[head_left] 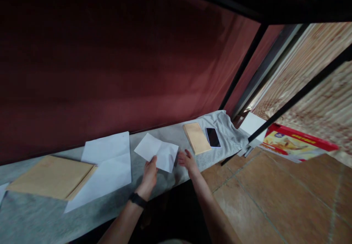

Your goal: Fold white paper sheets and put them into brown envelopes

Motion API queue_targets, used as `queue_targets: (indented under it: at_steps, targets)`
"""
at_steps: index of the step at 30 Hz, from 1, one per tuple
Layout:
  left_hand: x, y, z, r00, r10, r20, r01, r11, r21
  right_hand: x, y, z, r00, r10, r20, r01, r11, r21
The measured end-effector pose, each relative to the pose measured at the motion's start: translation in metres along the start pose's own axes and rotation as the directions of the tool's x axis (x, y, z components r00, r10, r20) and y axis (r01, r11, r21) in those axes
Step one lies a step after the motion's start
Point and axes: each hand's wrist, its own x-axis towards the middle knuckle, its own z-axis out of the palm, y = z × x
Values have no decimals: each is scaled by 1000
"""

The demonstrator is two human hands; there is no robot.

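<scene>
A creased sheet of white paper [156,149] is held above the cloth-covered table, its fold running across the middle. My left hand [150,171] grips its near edge, thumb on top, with a dark band on the wrist. Just off the paper's right edge is my right hand [187,160], its fingers apart and nothing in them. To the right of that hand lies a small stack of brown envelopes [197,138]. Larger brown envelopes [52,176] rest at the left, partly over white paper sheets [112,167] that bear a crease.
A phone [213,137] lies screen up on the grey cloth [229,135] at the table's right end. Dark red wall [137,71] rises behind the table. Black metal bars [244,64] slant at the right. A red and yellow box [297,143] stands on the tiled floor [247,196].
</scene>
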Motion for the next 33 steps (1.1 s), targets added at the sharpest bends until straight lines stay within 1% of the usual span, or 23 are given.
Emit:
queue_targets:
  at_steps: [1,3,6,8,11,13,15,16,18,19,20,21,22,24,25,27,28,29,30,31,33]
  targets:
    - [-1,-5,3,1000,-26,-5,26,1000,-2,-1,5,4,999,24,33,-24,1000,9]
    - [-2,-12,11,998,-65,-8,64,997,-48,-3,8,12,997,31,67,-32,999,9]
    - [-3,-12,17,996,-93,11,93,980,-178,-1,5,20,996,20,82,-19,1000,-21]
    - [-2,-9,14,993,-114,2,112,968,-224,5,3,21,997,5,82,0,998,-57]
    - [2,-2,-3,991,-124,-58,109,971,-213,17,0,12,998,-35,61,43,990,-132]
    - [6,2,-19,988,-101,-115,81,982,-169,25,-1,3,997,-71,39,77,978,-196]
    - [9,4,-33,989,-31,-144,25,999,-43,30,-2,-6,994,-111,17,111,957,-268]
    - [9,4,-38,990,8,-141,-3,999,36,32,-4,-10,991,-130,6,126,944,-306]
    - [8,5,-45,992,80,-97,-58,975,216,32,-6,-16,986,-165,-23,144,914,-379]
    - [6,6,-46,991,116,-68,-88,943,321,31,-6,-17,984,-176,-39,145,902,-406]
    - [3,7,-47,987,154,-41,-121,891,437,30,-6,-17,980,-193,-51,152,886,-439]
    - [0,8,-47,982,186,-14,-147,816,559,27,-6,-16,973,-224,-60,168,858,-485]
    - [-4,10,-47,977,212,17,-168,720,674,24,-5,-14,960,-271,-65,194,817,-543]
    - [-12,14,-48,961,262,87,-212,497,841,16,-2,-8,919,-390,-50,259,697,-669]
    - [-17,17,-48,947,293,135,-245,384,890,11,1,-3,895,-446,-28,292,632,-717]
    - [-25,21,-49,896,362,257,-333,166,928,0,7,10,857,-514,45,365,541,-758]
    - [-29,23,-48,865,395,310,-367,76,927,-5,10,16,842,-530,97,407,507,-760]
    - [-31,24,-46,838,419,349,-389,9,921,-11,13,23,827,-540,158,451,468,-760]
    - [-33,25,-42,817,437,376,-403,-32,914,-15,17,28,812,-544,212,486,429,-761]
    - [-33,24,-38,801,451,395,-420,-47,906,-20,20,33,801,-542,253,509,396,-764]
    - [-28,17,-24,764,465,448,-493,-28,869,-26,27,39,799,-528,286,515,357,-779]
